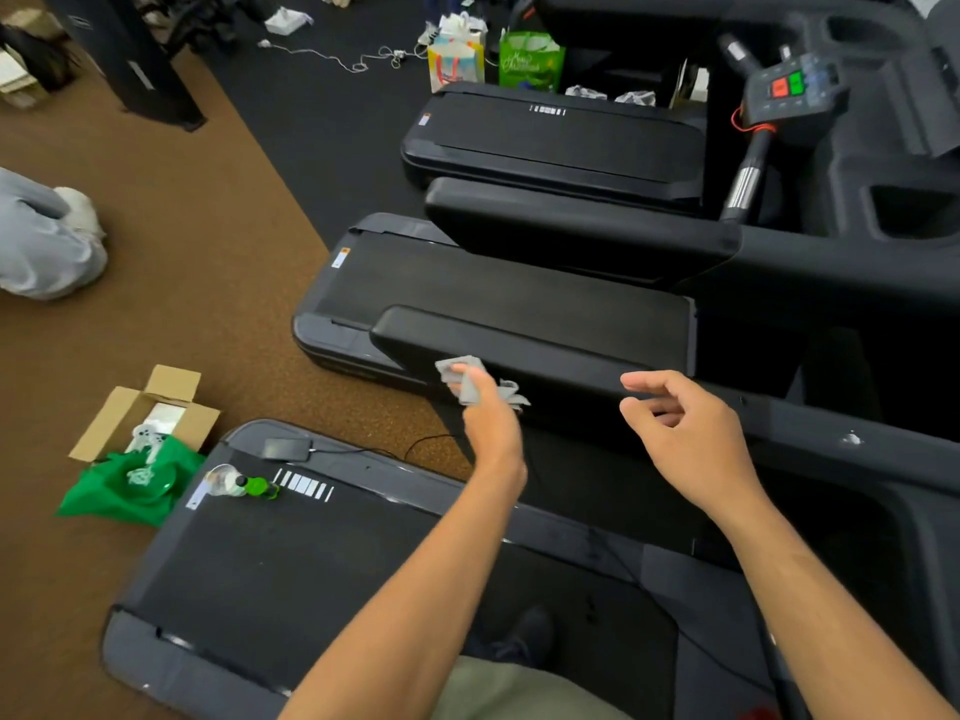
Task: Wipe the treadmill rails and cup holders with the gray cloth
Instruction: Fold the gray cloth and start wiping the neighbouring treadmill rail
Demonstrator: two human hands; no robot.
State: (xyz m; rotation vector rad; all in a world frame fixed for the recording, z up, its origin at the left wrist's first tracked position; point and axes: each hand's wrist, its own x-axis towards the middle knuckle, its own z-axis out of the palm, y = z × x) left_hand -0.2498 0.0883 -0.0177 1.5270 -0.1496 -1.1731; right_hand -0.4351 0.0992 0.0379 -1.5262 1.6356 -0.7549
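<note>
The gray cloth point(469, 377) sits crumpled in the left hand point(491, 423), pinched between thumb and fingers and pressed against the side of the near rail point(561, 350), close to its free end.

Nearest of all, on the treadmill belt point(291, 563) underfoot, a bottle with a green cap point(244, 484) lies on its side near a black adapter point(285, 448) and its cable. A step back while following the rail could land on either, and the bottle would likely roll.

At the rail the grip looks like the weak point. Only a small wad meets the plastic, with a loose tail hanging to the right. A long stroke may skip strips of surface, or drag the cloth from the fingers and drop it into the gap between the machines.

The right hand point(685, 433) hovers just above the same rail, fingers loosely curled, holding nothing and bracing nothing, so an outward lean has no support. A pale speck point(852, 438) further along that rail could be missed if the stroke stops short.

Beyond, the far rail point(571, 226) calls for a long reach. Farthest, the cup holder point(914, 215) is a deep recess whose corners a loose wad will probably not reach. The console point(789, 88), with its red and green buttons and red cord point(748, 128), is near enough to be bumped or snagged.
</note>
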